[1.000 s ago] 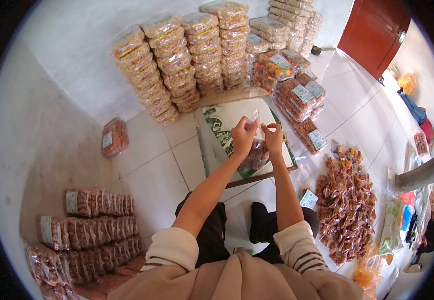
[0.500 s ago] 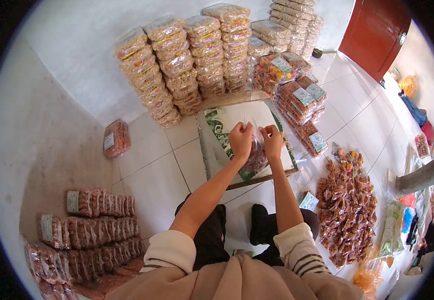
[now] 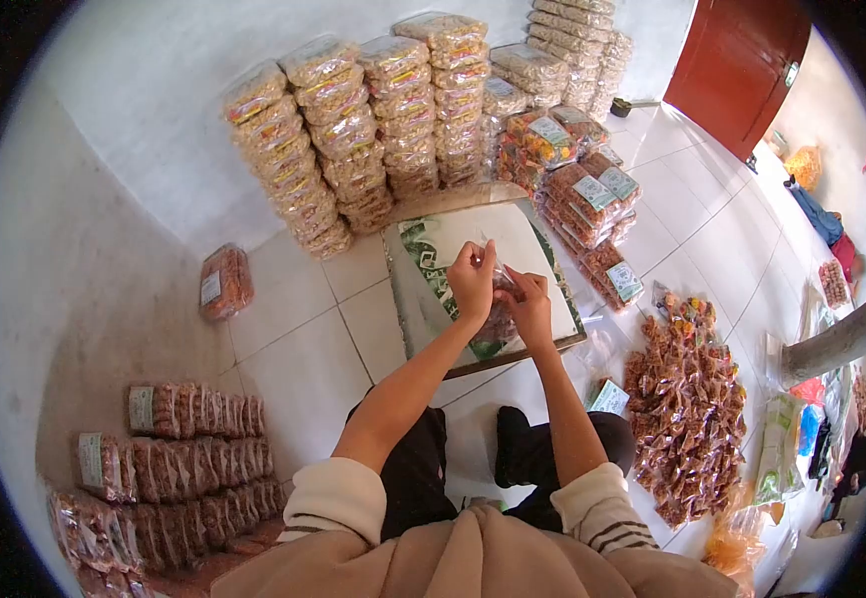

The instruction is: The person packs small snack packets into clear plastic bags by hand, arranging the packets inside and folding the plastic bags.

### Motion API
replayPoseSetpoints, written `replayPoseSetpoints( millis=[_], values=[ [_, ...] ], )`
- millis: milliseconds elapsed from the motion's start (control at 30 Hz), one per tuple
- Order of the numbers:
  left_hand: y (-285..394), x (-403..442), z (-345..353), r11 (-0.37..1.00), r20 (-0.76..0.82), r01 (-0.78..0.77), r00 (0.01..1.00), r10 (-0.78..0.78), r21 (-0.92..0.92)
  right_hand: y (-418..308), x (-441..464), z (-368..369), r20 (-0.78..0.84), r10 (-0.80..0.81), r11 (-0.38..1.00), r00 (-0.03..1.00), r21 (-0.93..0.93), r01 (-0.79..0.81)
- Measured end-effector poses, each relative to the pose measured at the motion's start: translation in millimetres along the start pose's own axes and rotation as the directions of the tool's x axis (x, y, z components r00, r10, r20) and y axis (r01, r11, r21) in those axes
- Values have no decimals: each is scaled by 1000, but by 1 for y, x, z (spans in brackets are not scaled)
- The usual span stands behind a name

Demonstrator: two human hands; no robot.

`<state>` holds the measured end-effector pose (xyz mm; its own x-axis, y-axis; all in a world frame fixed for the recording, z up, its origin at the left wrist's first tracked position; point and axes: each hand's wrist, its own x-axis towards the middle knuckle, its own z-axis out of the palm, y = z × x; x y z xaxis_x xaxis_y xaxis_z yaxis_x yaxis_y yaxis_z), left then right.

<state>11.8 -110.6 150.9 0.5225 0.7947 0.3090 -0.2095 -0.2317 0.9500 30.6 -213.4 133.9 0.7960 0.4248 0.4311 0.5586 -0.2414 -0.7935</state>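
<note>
A clear plastic bag of brown snacks (image 3: 496,331) stands on a low table (image 3: 518,227) covered with a white and green printed sheet. My left hand (image 3: 472,282) pinches the top of the bag, its fingers closed on the plastic. Slightly lower and to the right, my right hand (image 3: 528,307) has its fingers closed around the bag's neck. Part of the bag is hidden behind my hands and forearms.
Stacks of packed snacks (image 3: 348,130) line the wall behind the table. Labelled brown packs (image 3: 592,204) sit at its right. A heap of small bags (image 3: 687,409) lies on the right floor, rows of packs (image 3: 188,458) at left. Another person (image 3: 832,234) is far right.
My right hand has moved down and left from the bag's opening to its neck, closer to my left hand. The left hand stays at the top of the bag.
</note>
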Motion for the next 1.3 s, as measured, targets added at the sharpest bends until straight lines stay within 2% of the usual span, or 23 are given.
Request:
replayPoseSetpoints(
  millis=[33,100,200,267,300,367,400,433,500,533,600,633,700,733,800,833,867,900,1000,1133,1200,1233,1300],
  values=[
    [1,-1,-2,998,7,-56,998,56,11,5,-2,4,3,-1,1000,1000,2,1],
    [1,3,-3,992,15,-124,992,124,22,13,-2,13,-90,164,979,982,137,-150],
    [-5,-1,-9,976,26,-209,978,208,61,16,-1,12,-84,101,994,991,45,-97],
    [-10,-2,-14,897,-127,-335,915,383,288,16,-1,13,-109,131,986,985,116,-119],
    [-19,-1,-18,897,-129,-334,915,383,290,16,-2,13,-132,167,972,977,187,-141],
    [-43,-2,-28,979,41,-127,990,135,-158,22,-3,15,-114,174,971,978,185,-151],
    [-42,-6,-32,934,249,74,968,17,-350,22,-2,15,-104,175,971,979,185,-154],
    [-40,-6,-35,934,246,70,969,20,-350,21,-2,16,-103,172,971,980,187,-150],
    [-38,-1,-38,917,570,246,821,-25,-313,21,-3,17,-144,201,955,969,247,-162],
    [-38,1,-38,917,571,246,821,-25,-313,24,-2,18,-145,201,955,969,247,-161],
    [-40,6,-37,968,616,251,765,-188,-16,31,-2,21,-136,175,941,975,316,-124],
    [-41,6,-37,968,615,252,766,-187,-19,35,-2,22,-135,174,942,975,313,-124],
    [-44,6,-35,970,610,203,789,-80,-135,36,0,23,-139,211,911,968,387,-143],
    [-47,2,-35,969,609,210,788,-87,-133,33,-2,22,-134,217,911,967,385,-151],
    [-45,1,-33,977,465,130,885,-37,-169,24,1,17,-97,317,887,943,381,-259],
    [-42,0,-34,977,465,127,885,-34,-170,22,2,15,-99,315,888,944,383,-256],
    [-39,-3,-35,987,426,117,903,-59,-112,18,3,11,-212,77,992,974,118,-53],
    [-38,-3,-35,992,385,111,919,-82,-53,20,4,9,-253,-183,975,950,-172,142],
    [-41,-3,-32,999,320,17,947,-1,-46,24,9,-1,-162,-222,967,961,-164,196],
    [-32,-4,-25,995,249,-52,966,71,-80,21,13,-3,-131,-193,966,972,-200,165],
    [-28,-4,-25,996,250,-43,966,61,-78,23,14,5,-184,-248,929,951,-324,180],
    [-28,-3,-26,996,250,-42,966,60,-76,25,14,7,-183,-247,929,952,-322,179],
    [-30,-3,-26,988,291,-149,948,131,43,29,14,12,-238,-301,874,923,-456,167]
  ],
)
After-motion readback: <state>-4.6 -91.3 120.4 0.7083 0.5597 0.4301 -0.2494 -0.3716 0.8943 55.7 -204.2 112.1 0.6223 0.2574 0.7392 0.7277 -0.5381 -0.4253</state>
